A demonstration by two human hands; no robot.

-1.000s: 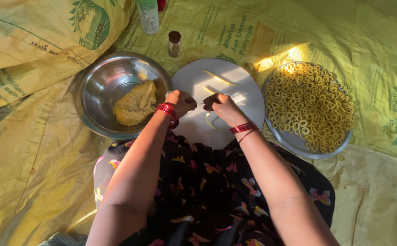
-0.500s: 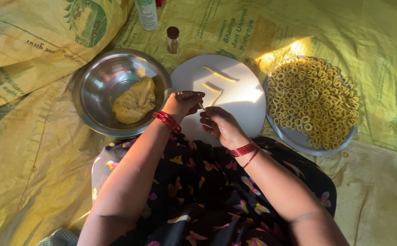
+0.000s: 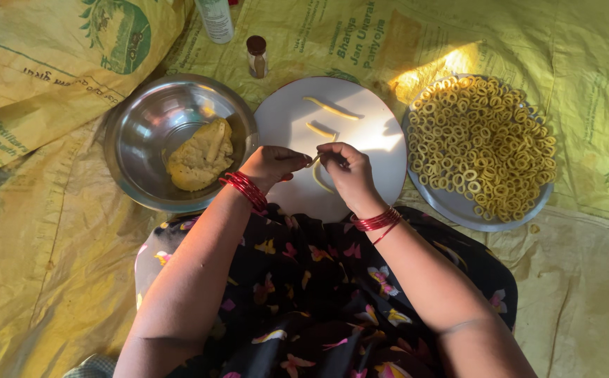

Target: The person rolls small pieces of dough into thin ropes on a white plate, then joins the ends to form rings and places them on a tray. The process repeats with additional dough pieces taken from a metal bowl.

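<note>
Both hands meet over the near half of the round white board (image 3: 388, 164), and between them sits one thin dough strip (image 3: 314, 161). The left hand (image 3: 271, 165) pinches one end with thumb and fingertips closed on it, the right hand (image 3: 346, 171) is curled over the other end, fingers closed around it. The strip's middle just shows in the gap between the two hands; its long axis looks to run roughly left to right across the board, tipped a little, though most of its length is hidden by the fingers.

Holding it by both ends, just above the board, seems to let the fingers bend it while the board catches whatever drops. A curved piece (image 3: 318, 180) lies under the right hand near the board's front edge.

Two more strips wait toward the board's far edge: a longer one (image 3: 331, 108) slanting from upper left to lower right, and a shorter one (image 3: 320, 130) beside it at much the same slant.

The steel bowl (image 3: 143, 126) with the dough lump (image 3: 199, 155) sits at the board's left edge, close to the left hand. At the right edge, the plate (image 3: 458, 210) is heaped with finished dough rings (image 3: 483, 143).
</note>
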